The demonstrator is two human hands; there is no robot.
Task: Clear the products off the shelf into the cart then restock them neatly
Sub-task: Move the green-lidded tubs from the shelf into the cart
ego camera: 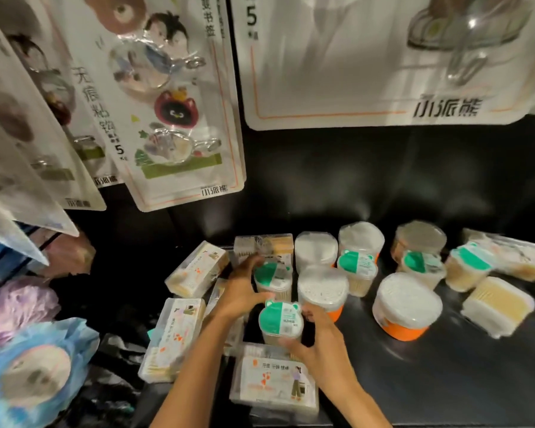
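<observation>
On the black shelf (445,366) stand several cotton-swab tubs and boxes. My right hand (315,338) grips the near green-lidded tub (280,318) from its right side. My left hand (244,288) curls around the left side of a second green-lidded tub (274,278) just behind it, with its thumb reaching toward the near tub. Flat rectangular swab boxes lie around them: one in front (274,384), one at left (173,338), one behind left (198,268).
Orange-based round tubs (406,305) (322,288) and more green-lidded tubs (357,262) stand to the right. A tilted swab box (498,304) lies at far right. Carded hook packs (179,118) hang above the shelf. Bagged items (34,366) fill the left.
</observation>
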